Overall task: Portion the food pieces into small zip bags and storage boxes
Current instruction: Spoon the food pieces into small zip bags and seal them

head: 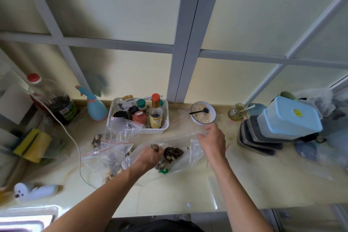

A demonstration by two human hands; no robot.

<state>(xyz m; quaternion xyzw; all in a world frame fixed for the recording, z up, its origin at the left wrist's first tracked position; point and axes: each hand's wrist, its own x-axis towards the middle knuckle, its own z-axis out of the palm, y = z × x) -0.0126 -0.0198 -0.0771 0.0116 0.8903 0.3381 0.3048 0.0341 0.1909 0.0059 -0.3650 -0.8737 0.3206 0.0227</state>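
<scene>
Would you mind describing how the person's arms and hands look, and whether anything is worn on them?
Both arms are bare from the bottom edge of the picture to the wrists, with no sleeves in view. The left hand and the right hand wear no gloves, and no watch, bracelet or ring shows on either. A bit of dark clothing shows at the bottom edge between the arms.

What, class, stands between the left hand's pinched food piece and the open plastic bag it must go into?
Nothing visible does. The left hand pinches a food piece right at the mouth of the clear bag, which the right hand holds open at its upper edge. More food pieces already lie inside.
</scene>
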